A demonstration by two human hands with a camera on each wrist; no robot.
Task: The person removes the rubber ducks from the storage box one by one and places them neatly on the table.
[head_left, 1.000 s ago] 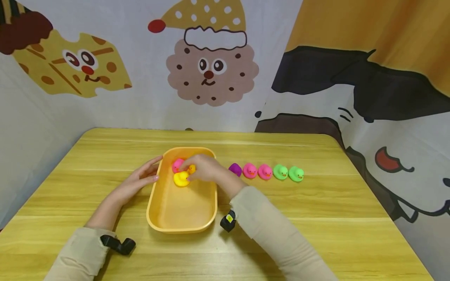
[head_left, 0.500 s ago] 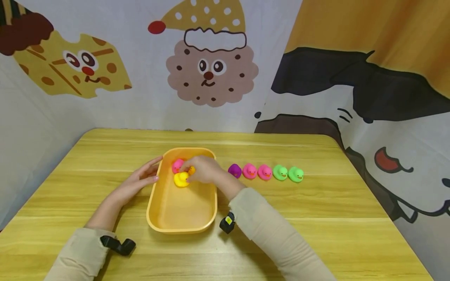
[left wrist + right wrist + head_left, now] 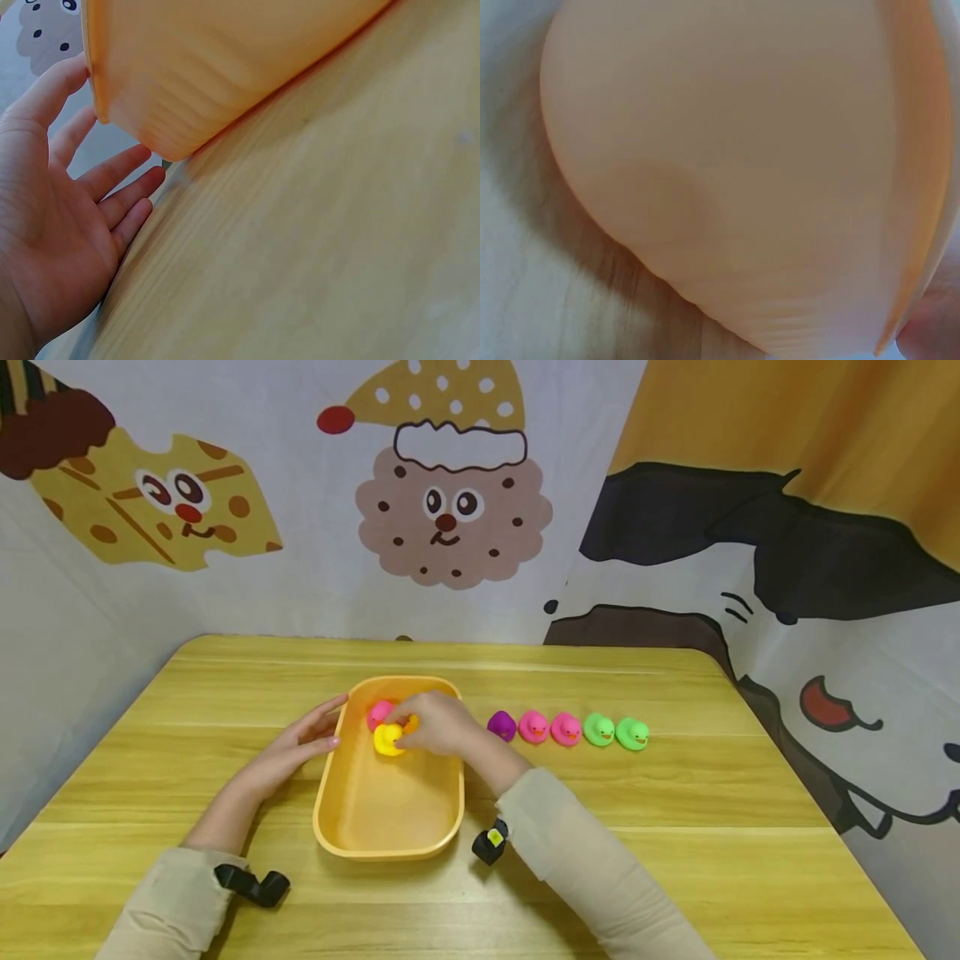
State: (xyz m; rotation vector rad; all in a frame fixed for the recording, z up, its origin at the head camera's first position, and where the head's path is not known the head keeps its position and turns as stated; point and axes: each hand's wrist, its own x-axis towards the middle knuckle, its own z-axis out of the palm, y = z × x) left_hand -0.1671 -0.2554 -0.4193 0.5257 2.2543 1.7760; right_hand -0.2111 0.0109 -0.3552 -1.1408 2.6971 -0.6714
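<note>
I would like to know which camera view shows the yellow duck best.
The head view: it looks into the orange tub and shows the yellow duck, partly covered by the right hand. Neither wrist view shows the duck; both face the tub's outer wall.

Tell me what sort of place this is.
Probably a children's play area, or a space dressed up like one: a cartoon-printed backdrop rises behind a wood-grain table, which bears a row of toy ducks and an orange tub.
</note>
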